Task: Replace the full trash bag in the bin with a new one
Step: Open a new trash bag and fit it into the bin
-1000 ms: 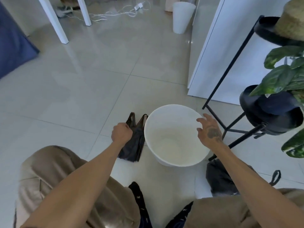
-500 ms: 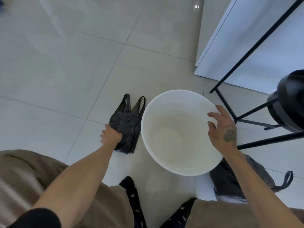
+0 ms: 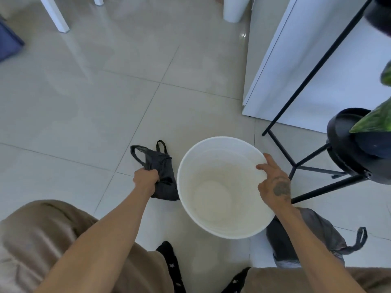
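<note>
Since half a second ago the left hand [image 3: 146, 179] has closed into a fist on the new bag [image 3: 164, 173], where before it only rested at the bag's near left corner. The bag is now bunched in that grip and its two loop handles have swung toward the far left. The right hand [image 3: 273, 183] has stayed on the bin [image 3: 203, 157].

From the head view, the new bag is black and folded. It lies on the tiled floor [image 3: 84, 106] just left of the bin, with its near end against the bin's wall. The bin is white, round and upright, and nothing shows inside but its pale bottom. The right hand holds the bin's right rim, with the thumb inside and the fingers over the edge. The two hands are well apart, with the bin between them.

The full bag [image 3: 321, 233], grey with a loop handle, sits on the floor just near and right of the bin, partly hidden by the right forearm.

A black plant stand [image 3: 296, 163] stands right of the bin, carrying a black pot [image 3: 342, 144] with a green leaf [image 3: 372, 121] over it. Behind it is a white cabinet [image 3: 296, 70]. At the far edge are a white table leg [image 3: 56, 15] and a second white bin [image 3: 233, 7].
</note>
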